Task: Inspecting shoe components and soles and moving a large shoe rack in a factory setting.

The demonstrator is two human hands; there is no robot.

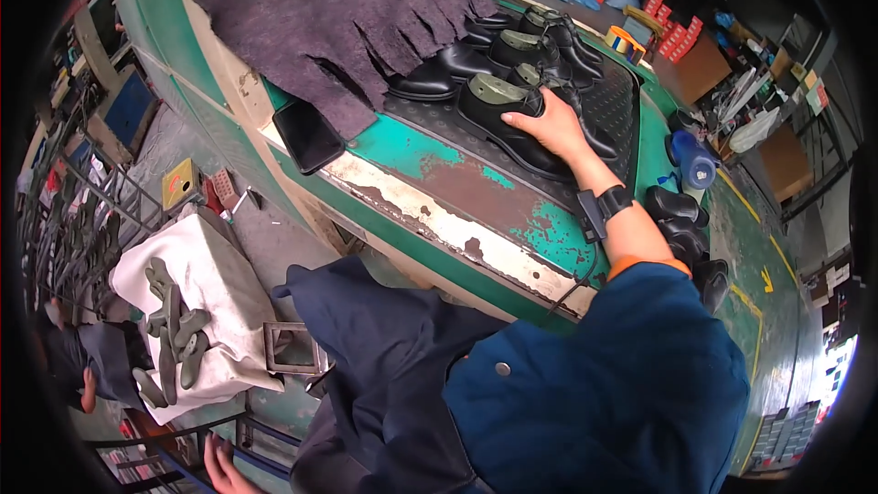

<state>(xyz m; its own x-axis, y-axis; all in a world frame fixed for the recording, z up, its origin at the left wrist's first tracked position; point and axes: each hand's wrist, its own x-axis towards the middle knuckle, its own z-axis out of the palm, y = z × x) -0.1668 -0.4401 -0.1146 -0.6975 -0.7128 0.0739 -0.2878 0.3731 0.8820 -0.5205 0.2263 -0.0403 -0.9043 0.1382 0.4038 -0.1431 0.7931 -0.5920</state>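
My right hand [553, 128] is closed around a black leather shoe [494, 123], thumb on its near side and the other fingers hidden behind it. An olive-green shoe last [498, 89] fills the shoe's opening. The shoe rests on a dark studded mat [430, 123] on a worn green-and-white machine top [439, 197]. Several more black shoes [517, 53] stand close together just beyond it. Down at the lower left edge, my left hand [222, 467] has its fingers stretched out beside a dark metal rail [251, 457], holding nothing visible.
A slit, dark purple hide [338, 9] drapes over the machine's far left, near a black tray [311, 137]. Several loose lasts [169, 320] lie on a white cloth [219, 284] to the left, with another person [110, 361] beyond. More black shoes [677, 206] line the right.
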